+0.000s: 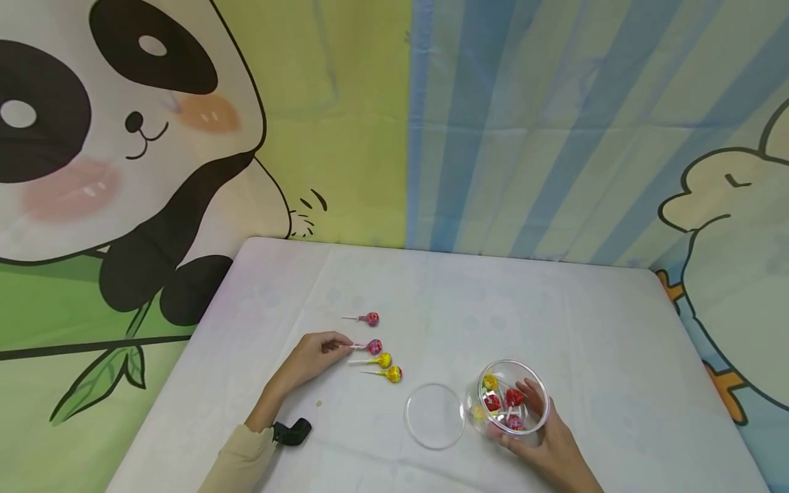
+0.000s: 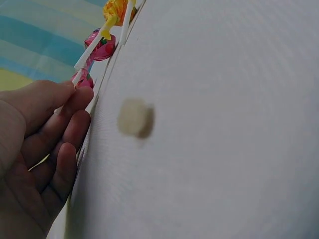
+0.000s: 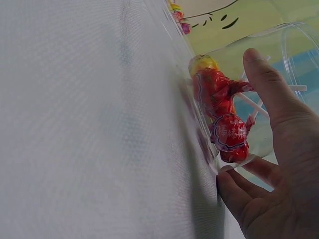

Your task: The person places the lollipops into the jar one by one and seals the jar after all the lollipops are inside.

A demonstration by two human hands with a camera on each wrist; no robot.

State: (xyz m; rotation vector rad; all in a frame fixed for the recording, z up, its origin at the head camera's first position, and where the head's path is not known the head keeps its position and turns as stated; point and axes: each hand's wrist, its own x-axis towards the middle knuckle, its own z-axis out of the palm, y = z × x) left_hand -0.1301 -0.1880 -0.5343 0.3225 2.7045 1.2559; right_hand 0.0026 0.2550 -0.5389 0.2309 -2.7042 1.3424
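My left hand (image 1: 318, 355) pinches the white stick of a pink-purple lollipop (image 1: 374, 346) between thumb and fingers, low over the white table. Just nearer lie two yellow lollipops (image 1: 394, 374), sticks toward that hand. Another pink lollipop (image 1: 372, 318) lies a little farther back. On the right, my right hand (image 1: 551, 445) grips a clear round jar (image 1: 511, 361), its thumb and fingers around the wall. Through the wall show several wrapped lollipops, among them a red one (image 3: 229, 132) and a yellow one (image 3: 204, 62). The jar's mouth is uncovered and tips toward me.
A clear round lid (image 1: 406, 414) lies flat to the left of the jar. A small beige bit (image 2: 133, 117) sits on the tabletop by the left wrist. Behind the table (image 1: 493, 294) hangs a cloth printed with a panda (image 1: 203, 123) and stripes.
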